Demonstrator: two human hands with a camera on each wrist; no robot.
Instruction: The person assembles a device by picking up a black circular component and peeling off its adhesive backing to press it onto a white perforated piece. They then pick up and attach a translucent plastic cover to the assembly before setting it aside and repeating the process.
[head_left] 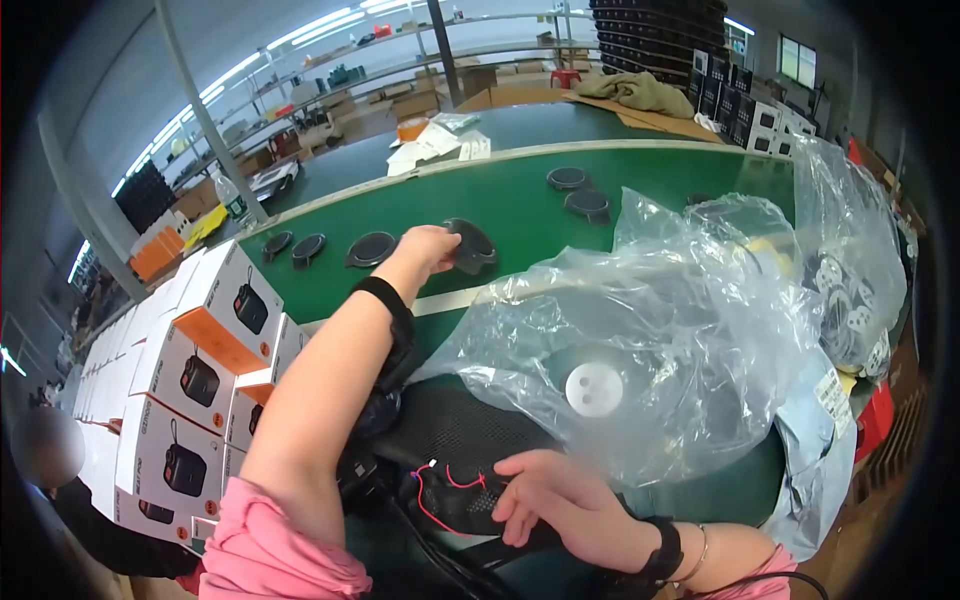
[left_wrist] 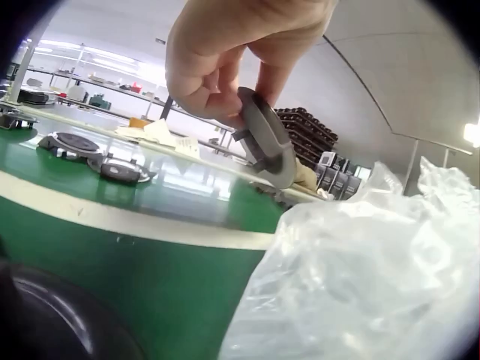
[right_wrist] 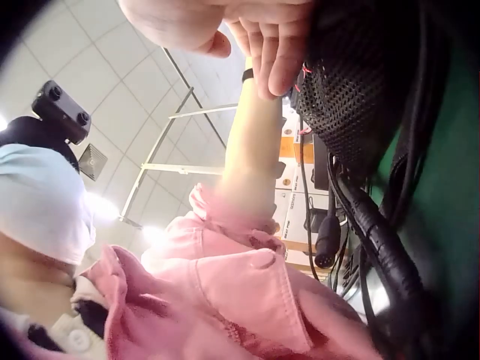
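Observation:
My left hand (head_left: pixel 428 248) reaches over the green belt and pinches a dark round cover (head_left: pixel 470 247) by its edge. Seen from the left wrist, the cover (left_wrist: pixel 270 142) hangs tilted between thumb and fingers, with small tabs on its rim. Close by on the belt lies another round cover (head_left: pixel 371 249). Nearer my body, my right hand (head_left: pixel 570 505) has its fingers loosely extended beside a black mesh-covered body (head_left: pixel 460 430). Thin red wires (head_left: pixel 433 510) with a small white connector lie on that body. The right wrist view shows the fingers right at the mesh (right_wrist: pixel 349 97).
A large clear plastic bag (head_left: pixel 640 340) spreads over the right side, with a white disc (head_left: pixel 594 389) by it. Printed boxes (head_left: pixel 185 400) are stacked at left. More round covers (head_left: pixel 587 204) lie farther along the belt. Black cables (right_wrist: pixel 382 255) run below the mesh body.

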